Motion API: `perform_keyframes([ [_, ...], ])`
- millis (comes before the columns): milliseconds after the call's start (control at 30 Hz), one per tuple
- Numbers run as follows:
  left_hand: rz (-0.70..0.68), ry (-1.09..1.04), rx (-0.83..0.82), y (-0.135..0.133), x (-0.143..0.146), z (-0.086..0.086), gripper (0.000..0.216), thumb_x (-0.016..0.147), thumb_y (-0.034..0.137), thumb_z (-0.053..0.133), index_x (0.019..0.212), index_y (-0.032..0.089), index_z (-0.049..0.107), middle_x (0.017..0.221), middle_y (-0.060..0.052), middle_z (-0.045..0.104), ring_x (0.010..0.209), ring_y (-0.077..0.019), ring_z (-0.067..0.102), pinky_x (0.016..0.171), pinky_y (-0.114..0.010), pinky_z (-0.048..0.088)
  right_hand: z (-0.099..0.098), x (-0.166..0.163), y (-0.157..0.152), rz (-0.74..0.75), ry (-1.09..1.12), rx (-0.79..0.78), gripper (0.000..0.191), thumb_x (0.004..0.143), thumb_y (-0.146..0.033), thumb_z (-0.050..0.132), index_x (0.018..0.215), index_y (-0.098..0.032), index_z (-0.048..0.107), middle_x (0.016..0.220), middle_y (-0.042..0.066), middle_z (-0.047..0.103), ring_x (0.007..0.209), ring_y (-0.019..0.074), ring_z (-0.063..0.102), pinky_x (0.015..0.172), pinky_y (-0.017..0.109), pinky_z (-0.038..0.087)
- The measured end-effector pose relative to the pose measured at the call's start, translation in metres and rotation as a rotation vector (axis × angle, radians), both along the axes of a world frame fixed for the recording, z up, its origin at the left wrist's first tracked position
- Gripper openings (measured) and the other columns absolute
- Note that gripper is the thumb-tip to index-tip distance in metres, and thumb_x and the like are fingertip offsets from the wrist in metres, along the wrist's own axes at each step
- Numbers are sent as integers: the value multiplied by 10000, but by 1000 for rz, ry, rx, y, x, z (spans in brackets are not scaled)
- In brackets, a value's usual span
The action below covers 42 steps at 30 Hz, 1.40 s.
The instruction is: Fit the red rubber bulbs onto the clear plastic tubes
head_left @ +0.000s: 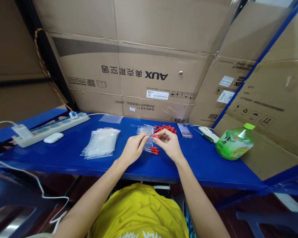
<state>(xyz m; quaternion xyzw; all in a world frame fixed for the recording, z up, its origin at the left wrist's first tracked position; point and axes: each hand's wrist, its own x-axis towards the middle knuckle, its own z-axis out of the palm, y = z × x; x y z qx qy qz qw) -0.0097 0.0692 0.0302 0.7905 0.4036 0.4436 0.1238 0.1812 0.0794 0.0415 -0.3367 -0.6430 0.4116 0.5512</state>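
My left hand (133, 148) pinches a thin clear glass dropper tube (149, 134) between thumb and fingers. In my right hand (170, 145) is a red rubber dropper bulb (155, 136), gripped at the fingertips. The bulb and the tube's end meet between the two hands; how far one sits inside the other I cannot tell. Under and behind the hands lies a row of loose glass tubes (144, 127), partly covered by my fingers. A heap of red bulbs (167, 128) is just beyond my right hand. Several droppers with red bulbs fitted (154, 150) lie nearer me.
A stack of clear plastic bags (101, 142) lies left on the blue table (193, 165). Farther left are a power strip (53, 127) and a white case (53, 138). To the right are a phone (184, 130), a green-handled screwdriver (207, 137) and a green bottle (234, 143). Cardboard walls the back.
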Motion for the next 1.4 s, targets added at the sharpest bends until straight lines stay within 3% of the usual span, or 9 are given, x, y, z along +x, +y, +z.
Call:
perform_keyframes([
  [533,-49,0,25,-1,-1,3,315,1076,353,436,960,172,666,799,-17,673,681,-131,581,695,-243,406,2,0,-1,2,91,-39,364,694,-491,896,816,-225,680,782,20,744,724,208,721,775,386,623],
  [1167,-79,39,45,-2,-4,5,362,1061,373,471,903,153,713,688,-15,648,553,-109,475,585,-248,361,3,1,0,-1,54,-49,366,672,-508,902,775,-220,701,745,31,757,677,213,722,726,389,630],
  [1400,-63,31,93,0,-6,0,340,1048,389,506,988,163,752,829,-64,749,620,-135,604,642,-253,450,3,0,0,7,35,-60,373,674,-528,892,756,-219,701,722,32,751,643,207,708,685,377,620],
])
